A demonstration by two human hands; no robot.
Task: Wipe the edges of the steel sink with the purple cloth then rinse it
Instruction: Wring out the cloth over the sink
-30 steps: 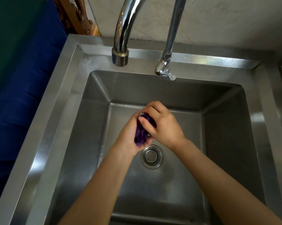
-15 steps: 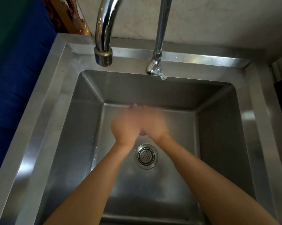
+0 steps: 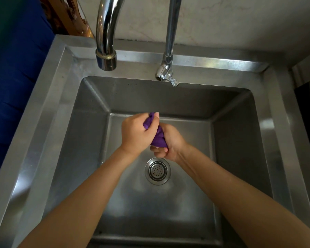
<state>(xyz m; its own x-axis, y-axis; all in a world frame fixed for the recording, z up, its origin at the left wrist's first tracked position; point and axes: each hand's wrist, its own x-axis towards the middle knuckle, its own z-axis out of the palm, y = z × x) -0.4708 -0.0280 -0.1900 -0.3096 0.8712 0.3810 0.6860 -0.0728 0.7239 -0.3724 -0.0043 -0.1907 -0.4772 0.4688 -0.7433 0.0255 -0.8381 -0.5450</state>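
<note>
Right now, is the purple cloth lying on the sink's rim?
No, the left hand and right hand grip the purple cloth over the basin.

— Where is the purple cloth (image 3: pixel 158 139)?
— Bunched up between both hands, above the basin floor of the steel sink (image 3: pixel 43 131), just behind the drain strainer (image 3: pixel 157 171). The left hand (image 3: pixel 135 135) grips its upper end. The right hand (image 3: pixel 170 144) grips the lower end, fingers curled round it.
— And the taps?
— At the back edge there is a thick curved spout (image 3: pixel 106 33) towards the left corner, with a thin tap (image 3: pixel 168 42) beside it.
— Past the left edge?
— Dark blue fabric (image 3: pixel 13 77).
</note>
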